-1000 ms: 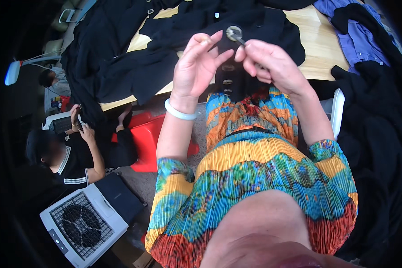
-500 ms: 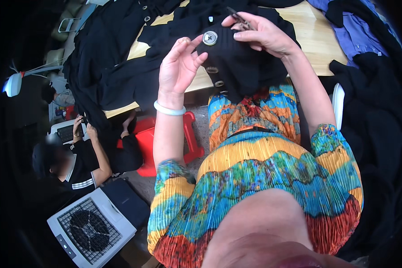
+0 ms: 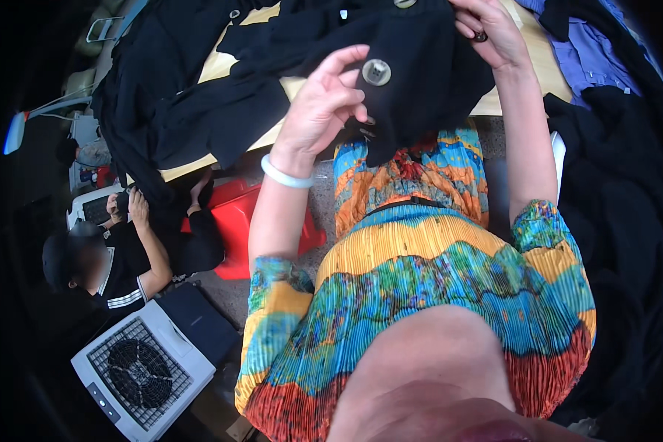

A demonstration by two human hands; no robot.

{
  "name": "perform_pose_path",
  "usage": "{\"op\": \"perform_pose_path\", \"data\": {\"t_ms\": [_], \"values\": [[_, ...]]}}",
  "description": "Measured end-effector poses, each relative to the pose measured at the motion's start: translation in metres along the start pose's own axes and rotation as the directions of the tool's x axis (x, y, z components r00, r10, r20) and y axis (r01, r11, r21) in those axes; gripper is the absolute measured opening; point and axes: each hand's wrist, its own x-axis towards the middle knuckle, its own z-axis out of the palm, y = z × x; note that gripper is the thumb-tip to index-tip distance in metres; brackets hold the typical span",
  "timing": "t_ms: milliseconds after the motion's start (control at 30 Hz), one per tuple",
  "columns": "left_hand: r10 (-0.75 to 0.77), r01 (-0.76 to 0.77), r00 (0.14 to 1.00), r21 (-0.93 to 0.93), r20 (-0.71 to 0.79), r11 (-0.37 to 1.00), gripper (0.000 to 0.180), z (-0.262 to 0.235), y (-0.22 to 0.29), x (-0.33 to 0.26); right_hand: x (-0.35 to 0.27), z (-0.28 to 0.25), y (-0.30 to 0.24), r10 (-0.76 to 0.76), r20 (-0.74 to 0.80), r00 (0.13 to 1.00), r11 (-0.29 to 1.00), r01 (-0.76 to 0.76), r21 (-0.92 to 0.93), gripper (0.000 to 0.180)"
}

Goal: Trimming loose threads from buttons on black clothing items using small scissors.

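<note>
My left hand [image 3: 324,110] grips the front edge of a black garment [image 3: 412,96], thumb and fingers pinching the cloth just left of a large round grey button [image 3: 376,72]. A white bangle [image 3: 287,175] circles that wrist. My right hand [image 3: 490,33] holds the same garment higher up at its right side, fingers curled, with a small dark object pinched at the fingertips. The garment hangs off the wooden table [image 3: 214,66] toward my multicoloured pleated dress [image 3: 420,295].
More black clothes [image 3: 169,88] cover the table's left. A blue shirt [image 3: 589,51] lies at the right, dark cloth [image 3: 626,191] below it. A seated person [image 3: 118,258] is on the floor at left, beside a red bin [image 3: 236,221] and a white box fan [image 3: 136,368].
Both hands have lowered from in front of me onto the black garment. The round button, earlier held up between the fingers, now lies on the cloth by my left hand.
</note>
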Motion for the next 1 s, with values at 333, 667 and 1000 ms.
{"op": "perform_pose_path", "data": {"t_ms": [333, 667, 1000], "values": [[0.144, -0.150, 0.975, -0.024, -0.168, 0.988, 0.042, 0.002, 0.012, -0.007, -0.010, 0.028, 0.007, 0.080, -0.205, 0.976, 0.810, -0.183, -0.557, 0.013], [0.218, -0.222, 0.934, 0.019, -0.284, 0.975, 0.029, 0.001, -0.001, 0.002, -0.036, 0.044, 0.048, -0.243, 0.167, 0.955, 0.678, 0.291, -0.675, 0.035], [0.151, -0.151, 0.914, 0.029, -0.378, 0.988, 0.020, -0.004, -0.013, -0.001, -0.040, 0.053, 0.078, -0.313, 0.152, 0.937, 0.590, 0.317, -0.742, 0.025]]}}
